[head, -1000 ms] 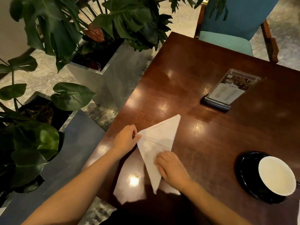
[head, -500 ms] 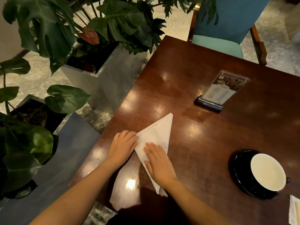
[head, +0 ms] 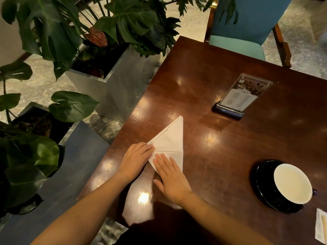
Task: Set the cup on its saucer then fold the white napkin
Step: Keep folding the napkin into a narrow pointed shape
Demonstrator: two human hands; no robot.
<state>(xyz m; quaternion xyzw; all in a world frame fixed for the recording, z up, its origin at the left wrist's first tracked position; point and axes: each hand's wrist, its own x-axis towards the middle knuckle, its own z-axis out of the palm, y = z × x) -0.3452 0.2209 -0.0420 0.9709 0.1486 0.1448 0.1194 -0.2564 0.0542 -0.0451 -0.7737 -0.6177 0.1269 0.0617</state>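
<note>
The white napkin lies folded into a pointed, kite-like shape on the dark wooden table, its tip pointing away from me. My left hand rests flat with its fingertips on the napkin's left corner. My right hand lies flat, fingers spread, pressing down on the lower part of the napkin and hiding it. At the right, the cup, white inside, stands on its black saucer.
An acrylic menu stand is on the table beyond the napkin. A small white packet lies at the right edge. Large leafy plants in metal planters stand left of the table. A teal chair is at the far side.
My left hand let go of the pinched corner and flattened onto the napkin. My right hand opened from curled fingers to a flat palm pressing the fold.
</note>
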